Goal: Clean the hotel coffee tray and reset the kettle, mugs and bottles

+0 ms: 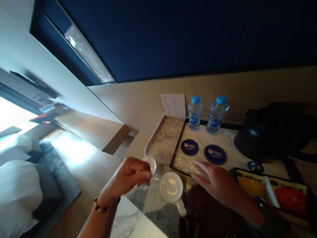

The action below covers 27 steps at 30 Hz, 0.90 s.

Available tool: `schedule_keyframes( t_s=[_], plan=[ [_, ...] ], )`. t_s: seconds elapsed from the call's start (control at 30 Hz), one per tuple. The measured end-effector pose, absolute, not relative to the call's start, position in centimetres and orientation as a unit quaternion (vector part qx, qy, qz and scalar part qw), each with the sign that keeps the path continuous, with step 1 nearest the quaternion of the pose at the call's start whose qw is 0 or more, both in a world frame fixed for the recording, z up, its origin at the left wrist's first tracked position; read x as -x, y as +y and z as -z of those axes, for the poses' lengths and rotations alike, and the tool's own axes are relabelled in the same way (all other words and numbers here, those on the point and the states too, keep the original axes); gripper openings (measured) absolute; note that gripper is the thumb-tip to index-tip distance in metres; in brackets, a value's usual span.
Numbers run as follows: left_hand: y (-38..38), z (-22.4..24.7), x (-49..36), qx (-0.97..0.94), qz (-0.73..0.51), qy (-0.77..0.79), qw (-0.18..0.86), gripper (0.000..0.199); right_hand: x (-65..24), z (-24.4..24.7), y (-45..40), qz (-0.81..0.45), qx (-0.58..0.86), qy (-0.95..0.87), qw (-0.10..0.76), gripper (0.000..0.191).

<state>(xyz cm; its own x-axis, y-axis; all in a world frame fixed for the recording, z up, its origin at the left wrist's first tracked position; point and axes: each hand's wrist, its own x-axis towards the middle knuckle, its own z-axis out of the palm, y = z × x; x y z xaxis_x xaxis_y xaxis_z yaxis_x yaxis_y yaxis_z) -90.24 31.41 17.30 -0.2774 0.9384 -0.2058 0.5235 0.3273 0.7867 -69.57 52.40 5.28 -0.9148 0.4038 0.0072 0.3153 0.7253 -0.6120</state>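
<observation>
The fingers of my left hand (132,175) are closed at the near side of a white cup (151,164), at its edge or handle. My hand partly covers the cup, so its full shape is hidden. Just to the right, a white mug (171,187) stands upright on the stone counter, its handle toward me. My right hand (215,181) is open, thumb and fingers stretched apart, at the front of a marble-look tray (232,137). By its fingertips lies shiny clear plastic wrapping (187,165). Two round dark-blue coasters (189,147) lie on the tray beyond.
Two water bottles (194,113) with blue caps stand at the tray's back, beside a leaning printed card (174,105). A black kettle (269,135) is at the right. In front of it sits a box of sachets (272,188). A bed (19,195) is far left.
</observation>
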Motion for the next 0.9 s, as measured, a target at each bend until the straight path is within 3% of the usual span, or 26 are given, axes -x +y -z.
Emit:
schedule_keyframes(
  t_s=[0.13, 0.27, 0.43, 0.57, 0.73, 0.9],
  plan=[
    [24.5, -16.3, 88.9, -0.42, -0.236, 0.836, 0.263, 0.026, 70.4, -7.3, 47.3, -0.378, 0.138, -0.913, 0.07, 0.086],
    [23.4, -14.7, 87.8, -0.368, -0.247, 0.874, 0.198, 0.036, 72.1, -7.1, 44.0, -0.362, 0.124, -0.924, -0.004, 0.106],
    [24.6, -13.1, 86.6, -0.31, -0.289, 0.898, 0.121, 0.025, 73.2, -3.9, 42.6, -0.362, 0.174, -0.915, 0.044, 0.091],
    [24.8, -11.6, 84.9, -0.326, -0.288, 0.875, 0.211, 0.029, 72.8, -2.5, 42.5, -0.389, 0.18, -0.897, 0.111, 0.085],
    [25.3, -9.6, 82.8, -0.402, -0.285, 0.825, 0.276, 0.026, 71.0, -5.4, 43.4, -0.39, 0.165, -0.865, 0.269, 0.081],
    [27.1, -8.9, 81.1, -0.437, -0.314, 0.794, 0.281, 0.021, 69.4, -9.1, 46.1, -0.272, 0.136, -0.856, 0.419, 0.076]
  ],
)
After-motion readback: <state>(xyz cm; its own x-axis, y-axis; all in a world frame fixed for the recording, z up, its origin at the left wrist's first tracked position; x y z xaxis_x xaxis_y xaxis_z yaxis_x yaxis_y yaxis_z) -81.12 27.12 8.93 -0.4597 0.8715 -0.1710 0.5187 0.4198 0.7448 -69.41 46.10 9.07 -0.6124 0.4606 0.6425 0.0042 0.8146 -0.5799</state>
